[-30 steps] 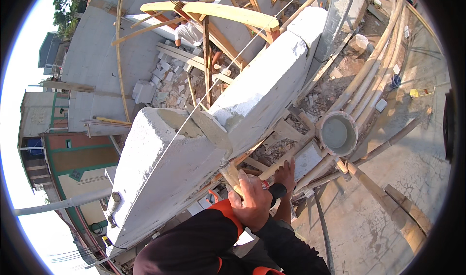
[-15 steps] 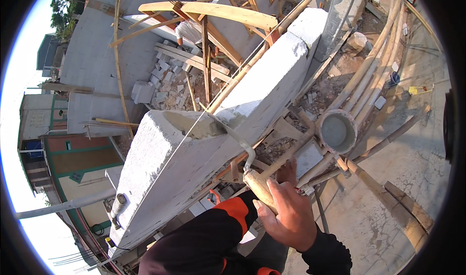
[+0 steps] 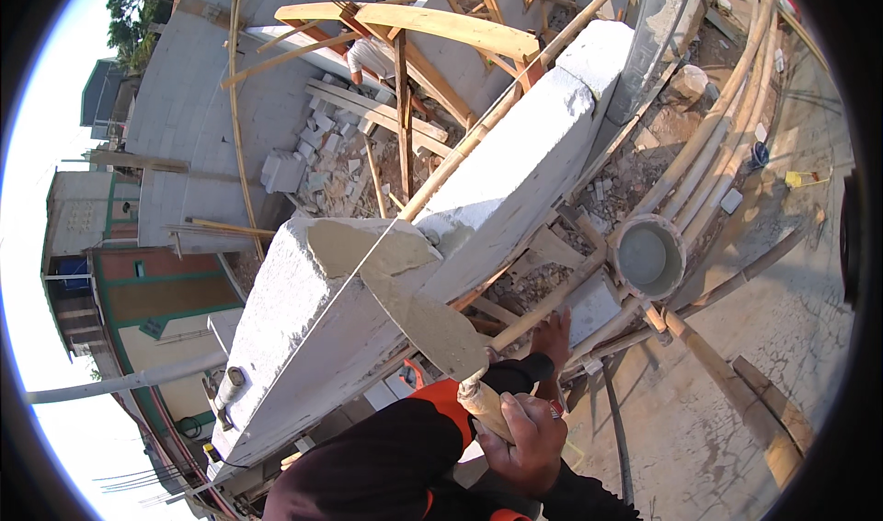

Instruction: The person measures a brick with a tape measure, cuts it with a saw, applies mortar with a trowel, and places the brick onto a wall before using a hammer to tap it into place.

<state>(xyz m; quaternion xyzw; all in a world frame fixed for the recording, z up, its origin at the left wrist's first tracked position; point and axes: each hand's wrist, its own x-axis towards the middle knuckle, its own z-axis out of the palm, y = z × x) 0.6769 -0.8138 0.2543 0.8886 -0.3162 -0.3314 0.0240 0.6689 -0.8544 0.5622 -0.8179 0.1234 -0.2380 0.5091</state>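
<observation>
My right hand is closed round the wooden handle of a trowel. The trowel's broad grey blade is smeared with mortar and slants up and left across the pale block wall. Its far end lies near a patch of grey mortar in the notch on top of the wall. My left arm, in a black and orange sleeve, reaches across to the right. Beyond the trowel handle, my left hand rests with fingers stretched out by a bamboo pole, partly hidden.
A bucket of grey mix stands at the right beside a white block. A taut string runs along the wall. A tool lies on its near-left end. Bamboo poles cross at right. Another person bends among rubble and timber beyond.
My right hand has drawn the trowel slightly back and down. Its blade has turned from edge-on to showing its broad face. The whole view has shifted slightly.
</observation>
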